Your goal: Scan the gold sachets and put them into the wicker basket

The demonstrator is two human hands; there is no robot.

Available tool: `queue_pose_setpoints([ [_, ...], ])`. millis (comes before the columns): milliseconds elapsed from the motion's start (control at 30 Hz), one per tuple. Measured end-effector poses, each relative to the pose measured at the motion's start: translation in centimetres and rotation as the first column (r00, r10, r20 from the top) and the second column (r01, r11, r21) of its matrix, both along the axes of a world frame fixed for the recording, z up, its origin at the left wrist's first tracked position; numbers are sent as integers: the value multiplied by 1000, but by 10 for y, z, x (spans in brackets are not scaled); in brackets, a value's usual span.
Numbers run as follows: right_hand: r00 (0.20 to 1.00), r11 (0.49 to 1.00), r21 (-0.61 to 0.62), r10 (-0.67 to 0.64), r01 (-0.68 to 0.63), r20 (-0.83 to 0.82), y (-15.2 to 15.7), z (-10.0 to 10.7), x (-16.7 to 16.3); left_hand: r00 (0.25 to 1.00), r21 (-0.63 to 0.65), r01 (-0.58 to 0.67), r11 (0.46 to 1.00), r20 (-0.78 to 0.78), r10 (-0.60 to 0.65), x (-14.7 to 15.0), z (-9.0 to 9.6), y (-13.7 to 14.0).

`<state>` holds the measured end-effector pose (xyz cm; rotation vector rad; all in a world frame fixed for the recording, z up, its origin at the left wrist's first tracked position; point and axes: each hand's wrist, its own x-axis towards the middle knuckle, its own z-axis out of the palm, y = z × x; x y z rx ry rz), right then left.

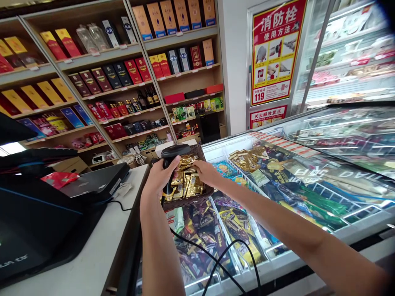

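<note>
One black scanner (175, 151) sits within left fingers (175, 163).

With our left grip (156, 177) we hold a black plastic handheld scanner (175, 151) over the left edge of a dark brown woven basket (188, 201); our right grip (208, 173) meets shiny gold foil packets (194, 186) near its right edge.

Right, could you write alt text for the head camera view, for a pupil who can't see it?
A person's left hand grips a black handheld scanner over a brown woven basket of gold packets, with the right hand at the packets. The basket appears to sit on a glass-topped freezer; shelves of boxes stand behind.
</note>
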<state>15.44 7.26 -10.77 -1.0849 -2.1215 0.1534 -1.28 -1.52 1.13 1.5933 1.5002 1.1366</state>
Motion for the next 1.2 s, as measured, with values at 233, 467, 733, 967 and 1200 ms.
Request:
queue_pose_setpoints([
  [233, 911, 995, 11, -85, 98, -404, -31, -37, 69, 999, -11, 41, 999, 18, -41, 12, -2, 4],
  [467, 718, 934, -237, -358, 268, -597, -19, -48, 88, 986, -57, 132, 990, -93, -137, 29, -6, 8],
  [733, 537, 925, -363, -363, 111, -762, -16, -35, 98, 937, -114, 206, 972, -265, -229, 37, -10, 10],
  [967, 526, 922, -374, -368, 100, -767, -20, -29, 101, 922, -103, 190, 976, -324, -214, 38, -7, 9],
  [1200, 510, 827, -514, -551, 228, -660, -13, -39, 106, 923, -119, 181, 976, -322, -210, 40, -6, 10],
])
